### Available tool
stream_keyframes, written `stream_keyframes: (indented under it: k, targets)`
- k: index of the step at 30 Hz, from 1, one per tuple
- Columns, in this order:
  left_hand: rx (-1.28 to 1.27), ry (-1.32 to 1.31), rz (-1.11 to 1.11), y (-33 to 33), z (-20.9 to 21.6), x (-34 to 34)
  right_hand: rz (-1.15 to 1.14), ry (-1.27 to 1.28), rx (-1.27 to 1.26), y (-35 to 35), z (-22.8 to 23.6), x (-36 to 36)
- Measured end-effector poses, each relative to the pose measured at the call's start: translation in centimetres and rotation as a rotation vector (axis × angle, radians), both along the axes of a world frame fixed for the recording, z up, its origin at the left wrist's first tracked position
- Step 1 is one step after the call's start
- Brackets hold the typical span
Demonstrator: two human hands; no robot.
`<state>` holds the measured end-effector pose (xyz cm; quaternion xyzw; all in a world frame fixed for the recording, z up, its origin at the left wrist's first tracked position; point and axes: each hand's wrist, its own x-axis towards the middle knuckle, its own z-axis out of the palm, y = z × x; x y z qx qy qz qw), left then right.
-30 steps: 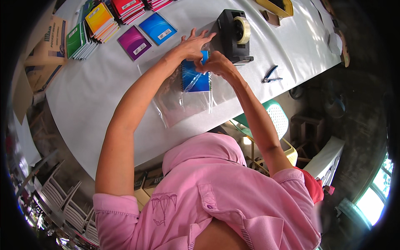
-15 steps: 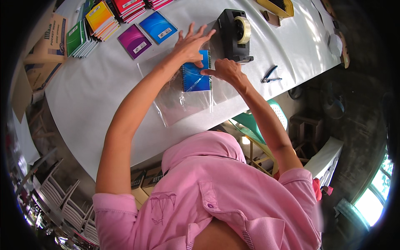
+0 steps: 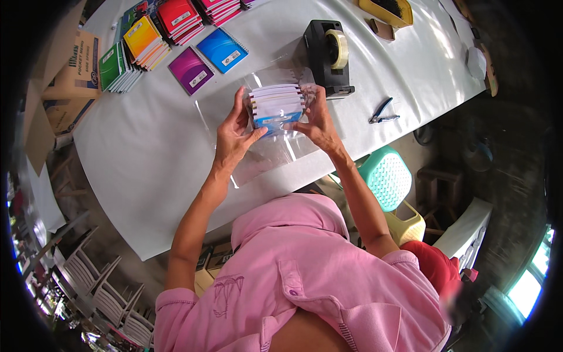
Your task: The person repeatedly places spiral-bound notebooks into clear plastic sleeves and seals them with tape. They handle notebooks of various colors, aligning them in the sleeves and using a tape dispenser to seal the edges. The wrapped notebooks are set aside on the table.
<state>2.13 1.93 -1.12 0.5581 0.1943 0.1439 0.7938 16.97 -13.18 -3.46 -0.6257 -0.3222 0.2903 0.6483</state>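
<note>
A stack of small spiral notebooks (image 3: 278,104) with a blue cover is tilted up so that its white page edges show. Clear plastic film (image 3: 258,159) lies under and around the stack. My left hand (image 3: 234,134) grips the stack's left side, thumb on the blue cover. On the other side, my right hand (image 3: 319,126) closes round the right edge, its thumb also on the blue face. Just beyond my right hand stands a black tape dispenser (image 3: 316,53) with a roll of clear tape (image 3: 336,49).
Farther left lie a purple notebook (image 3: 191,70), a blue notebook (image 3: 221,49) and piles of green (image 3: 114,67), yellow (image 3: 143,38) and red notebooks (image 3: 176,17). Blue-handled nippers (image 3: 383,111) rest near the table's right edge. A yellow tray (image 3: 387,10) sits at the back; a green stool (image 3: 386,178) stands beside the table.
The blue-covered stack, earlier lying flat under my hands, is now tilted up and held from both sides. My left hand has come down from the far side to the stack's left.
</note>
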Motion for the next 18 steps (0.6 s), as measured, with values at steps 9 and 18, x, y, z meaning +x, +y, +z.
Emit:
stream_keyframes:
  k: [9,18]
  targets:
    - [0.487,-0.096,0.096,1.4,-1.4,-1.3,0.116,-0.18,0.099,-0.5,-0.4,0.8]
    - [1.657,-0.069,-0.346,6.5,6.2,2.2,0.159,0.062,-0.003,1.5,0.6,0.9]
